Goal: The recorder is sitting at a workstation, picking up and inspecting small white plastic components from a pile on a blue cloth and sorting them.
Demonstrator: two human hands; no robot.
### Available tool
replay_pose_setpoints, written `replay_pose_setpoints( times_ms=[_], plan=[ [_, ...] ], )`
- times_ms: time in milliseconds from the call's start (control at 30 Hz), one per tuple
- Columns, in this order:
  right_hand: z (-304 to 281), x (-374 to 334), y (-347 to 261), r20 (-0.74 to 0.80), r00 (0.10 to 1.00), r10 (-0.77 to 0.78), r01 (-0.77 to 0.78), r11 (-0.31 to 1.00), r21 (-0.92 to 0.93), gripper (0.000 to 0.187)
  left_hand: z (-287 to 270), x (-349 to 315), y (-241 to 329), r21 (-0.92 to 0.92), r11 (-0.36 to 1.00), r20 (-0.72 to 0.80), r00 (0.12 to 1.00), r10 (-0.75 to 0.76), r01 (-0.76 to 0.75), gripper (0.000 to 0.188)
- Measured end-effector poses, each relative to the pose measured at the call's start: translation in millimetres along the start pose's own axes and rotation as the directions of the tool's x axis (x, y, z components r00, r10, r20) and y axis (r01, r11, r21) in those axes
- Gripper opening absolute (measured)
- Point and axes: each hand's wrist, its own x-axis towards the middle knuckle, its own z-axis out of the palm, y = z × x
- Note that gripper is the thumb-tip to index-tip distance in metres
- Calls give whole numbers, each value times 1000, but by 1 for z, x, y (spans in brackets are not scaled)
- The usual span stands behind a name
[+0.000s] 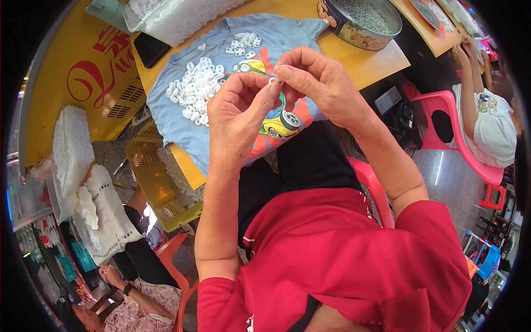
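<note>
My left hand (240,110) and my right hand (318,83) meet over a blue printed T-shirt (171,119) spread on the table. Between their pinched fingertips is a small white piece (274,79), mostly covered by the fingers, so its exact kind is hard to make out. Left of my left hand lies a heap of small white plastic pieces with dark holes (193,91). A smaller group of similar white pieces (243,41) rests farther back on the shirt.
A round tin (362,41) of small metal parts stands at the far right of the table (381,63). At the back are a clear box of white pieces (177,30) and a black phone (149,51). A yellow crate (160,188) stands below left. Other people sit on both sides.
</note>
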Motion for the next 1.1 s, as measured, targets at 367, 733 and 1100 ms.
replay_pose_setpoints(
  times_ms=[367,733,1100],
  plan=[
    [3,-2,4,-13,1000,27,-26,997,73,23,-2,0,-4,3,1000,-2,1000,19,-19,15],
    [15,-6,9,-108,994,-26,38,993,113,19,9,-10,-12,-274,961,-114,993,0,-32,15],
    [26,-3,12,-141,990,-30,56,981,185,20,15,-12,-22,-362,922,-214,975,63,-139,12]
  ],
)
